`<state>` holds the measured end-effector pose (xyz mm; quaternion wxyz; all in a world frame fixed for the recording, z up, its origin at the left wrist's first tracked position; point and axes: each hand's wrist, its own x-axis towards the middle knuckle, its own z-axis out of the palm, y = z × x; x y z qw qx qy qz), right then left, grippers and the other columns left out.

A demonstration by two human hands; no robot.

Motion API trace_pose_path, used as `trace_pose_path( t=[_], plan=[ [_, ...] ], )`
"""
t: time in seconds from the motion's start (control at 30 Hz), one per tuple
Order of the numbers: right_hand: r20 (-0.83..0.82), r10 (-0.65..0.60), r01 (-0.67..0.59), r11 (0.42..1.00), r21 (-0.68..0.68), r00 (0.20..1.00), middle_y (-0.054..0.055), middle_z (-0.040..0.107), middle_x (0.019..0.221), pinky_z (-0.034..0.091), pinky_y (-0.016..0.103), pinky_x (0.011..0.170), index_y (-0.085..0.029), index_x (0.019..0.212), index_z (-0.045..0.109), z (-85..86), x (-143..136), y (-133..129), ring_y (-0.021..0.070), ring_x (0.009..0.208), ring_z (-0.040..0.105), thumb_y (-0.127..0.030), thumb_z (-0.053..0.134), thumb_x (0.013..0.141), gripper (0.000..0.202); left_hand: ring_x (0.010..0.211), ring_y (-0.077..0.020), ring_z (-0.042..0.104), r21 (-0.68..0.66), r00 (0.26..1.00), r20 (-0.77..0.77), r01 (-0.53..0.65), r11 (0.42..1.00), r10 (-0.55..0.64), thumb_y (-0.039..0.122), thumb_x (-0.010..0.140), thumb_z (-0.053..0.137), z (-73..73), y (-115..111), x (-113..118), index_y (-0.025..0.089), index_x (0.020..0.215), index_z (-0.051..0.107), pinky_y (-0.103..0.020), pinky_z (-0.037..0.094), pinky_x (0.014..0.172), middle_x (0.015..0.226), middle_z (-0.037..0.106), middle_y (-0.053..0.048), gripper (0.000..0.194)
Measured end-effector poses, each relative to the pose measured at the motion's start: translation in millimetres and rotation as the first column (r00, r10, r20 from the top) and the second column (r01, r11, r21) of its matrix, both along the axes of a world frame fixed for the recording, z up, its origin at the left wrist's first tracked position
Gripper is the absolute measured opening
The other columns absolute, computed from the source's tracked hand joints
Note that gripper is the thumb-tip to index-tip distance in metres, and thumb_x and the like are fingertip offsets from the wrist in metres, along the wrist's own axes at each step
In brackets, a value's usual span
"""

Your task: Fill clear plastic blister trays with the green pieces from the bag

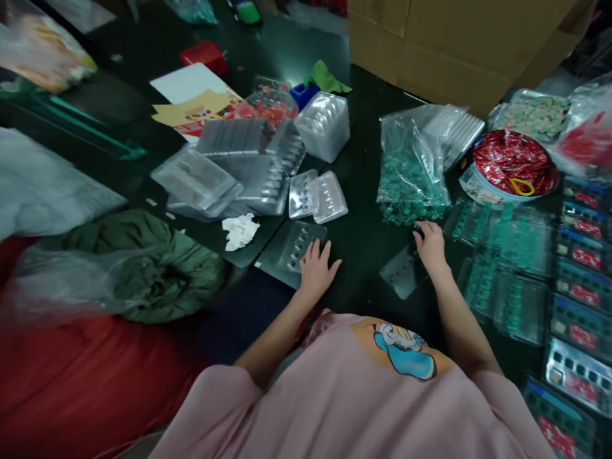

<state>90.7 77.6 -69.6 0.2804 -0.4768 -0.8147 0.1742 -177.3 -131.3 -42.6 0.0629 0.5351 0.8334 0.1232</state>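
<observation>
My left hand (316, 269) lies open, fingers spread, at a clear plastic tray (294, 245). My right hand (431, 248) meets the green pieces (405, 213); whether it grips any, I cannot tell.

Smooth, shiny plastic trays (331, 197), glossy plastic bag (412, 169), matt cardboard box (440, 54).

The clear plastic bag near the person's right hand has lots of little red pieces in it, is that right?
Not quite: the little pieces are green, not red. The head view shows lots of them in the clear plastic bag, which is near the person's right hand, as you said.
</observation>
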Motion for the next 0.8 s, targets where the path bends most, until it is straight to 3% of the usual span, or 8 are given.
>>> trace_pose_path(
  t=[0.13, 0.2, 0.3, 0.4, 0.5, 0.67, 0.8],
  plan=[
    [0.054, 0.023, -0.021, 0.999, -0.038, 0.998, 0.016, 0.061, 0.110, 0.046, 0.047, 0.092, -0.017, 0.114, 0.067, -7.7, -11.2, 4.4, 0.0292, 0.101, 0.052, -0.016, 0.052, 0.086, 0.032, 0.134, -0.0385, 0.040, -0.085, 0.977, 0.034, 0.214, 0.973, -0.212, 0.041, 0.091, 0.054, -9.5, -11.5, 40.0, 0.023, 0.142, 0.049, -0.058, 0.041, 0.099, 0.153, 0.038, -0.018, 0.054],
    [0.056, 0.007, -0.004, 0.999, -0.050, 0.998, 0.014, 0.060, 0.105, 0.047, 0.044, 0.090, -0.018, 0.107, 0.069, -10.0, -8.0, 6.0, 0.0279, 0.099, 0.053, -0.014, 0.052, 0.086, 0.027, 0.133, -0.0375, 0.041, -0.084, 0.941, 0.068, 0.338, 0.938, -0.333, 0.041, 0.091, 0.055, -8.2, -1.9, 65.6, 0.024, 0.141, 0.051, -0.056, 0.043, 0.097, 0.154, 0.038, -0.017, 0.053],
    [0.037, -0.045, 0.048, 0.996, -0.070, 0.998, 0.014, 0.060, 0.102, 0.048, 0.042, 0.087, -0.017, 0.099, 0.069, -9.1, 3.8, 7.7, 0.0269, 0.096, 0.055, -0.013, 0.052, 0.083, 0.024, 0.133, -0.0381, 0.040, -0.071, 0.904, 0.105, 0.423, 0.904, -0.415, 0.042, 0.090, 0.057, -3.2, 29.6, 90.9, 0.023, 0.139, 0.053, -0.056, 0.044, 0.096, 0.153, 0.038, -0.018, 0.052],
    [-0.015, -0.096, 0.095, 0.991, -0.091, 0.995, 0.013, 0.062, 0.098, 0.048, 0.041, 0.085, -0.017, 0.097, 0.068, -4.0, 15.4, 8.6, 0.0257, 0.092, 0.058, -0.012, 0.050, 0.081, 0.025, 0.134, -0.0390, 0.038, -0.052, 0.889, 0.138, 0.446, 0.893, -0.436, 0.042, 0.088, 0.060, 1.1, 64.6, 100.1, 0.023, 0.138, 0.054, -0.059, 0.043, 0.097, 0.153, 0.038, -0.018, 0.054],
    [-0.200, -0.144, 0.114, 0.981, -0.157, 0.969, 0.010, 0.065, 0.096, 0.049, 0.038, 0.083, -0.018, 0.099, 0.068, 0.1, 23.1, 6.7, 0.0220, 0.085, 0.060, -0.017, 0.052, 0.082, 0.023, 0.134, -0.0402, 0.037, -0.058, 0.869, 0.178, 0.477, 0.877, -0.461, 0.044, 0.087, 0.062, 3.7, 84.1, 103.4, 0.023, 0.138, 0.055, -0.062, 0.044, 0.095, 0.152, 0.038, -0.019, 0.055],
    [-0.512, -0.338, 0.123, 0.905, -0.407, 0.789, 0.006, 0.069, 0.090, 0.051, 0.033, 0.080, -0.017, 0.101, 0.068, -6.1, 28.5, -6.7, 0.0182, 0.081, 0.063, -0.032, 0.059, 0.080, 0.027, 0.133, -0.0391, 0.038, -0.039, 0.779, 0.237, 0.605, 0.795, -0.581, 0.040, 0.085, 0.065, 2.5, 78.9, 108.6, 0.020, 0.118, 0.069, -0.057, 0.046, 0.099, 0.152, 0.037, -0.019, 0.039],
    [-0.534, -0.416, 0.205, 0.889, -0.410, 0.736, 0.006, 0.068, 0.093, 0.050, 0.033, 0.081, -0.018, 0.099, 0.068, -15.0, 15.3, -15.9, 0.0167, 0.080, 0.061, -0.034, 0.057, 0.081, 0.026, 0.133, -0.0386, 0.038, -0.021, 0.770, 0.227, 0.616, 0.787, -0.597, 0.037, 0.084, 0.066, 1.1, 69.0, 114.8, 0.018, 0.118, 0.069, -0.055, 0.045, 0.101, 0.153, 0.034, -0.018, 0.038]
  ],
)
